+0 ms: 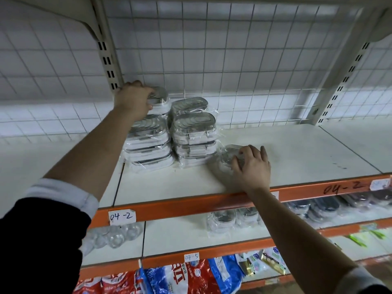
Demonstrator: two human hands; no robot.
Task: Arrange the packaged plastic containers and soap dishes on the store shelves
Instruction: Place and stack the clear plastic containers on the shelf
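Observation:
Two stacks of plastic-wrapped grey-and-white soap dishes stand on the upper shelf (pixel 297 149) near the wire back grid. My left hand (pixel 133 98) grips the topmost dish (pixel 160 99) of the left stack (pixel 148 143), at the back beside the upright. The right stack (pixel 194 132) stands close beside it. My right hand (pixel 251 164) rests with curled fingers on a single wrapped dish (pixel 228 155) lying on the shelf just right of the right stack; the hand hides most of that dish.
The shelf has an orange front edge (pixel 191 204) with "04-2" labels. The shelf below holds wrapped containers (pixel 224 221), clear round packs (pixel 114 234) and dark dishes (pixel 324 206). Bagged goods (pixel 191 276) hang lower down. A slotted upright (pixel 108 60) stands behind my left hand.

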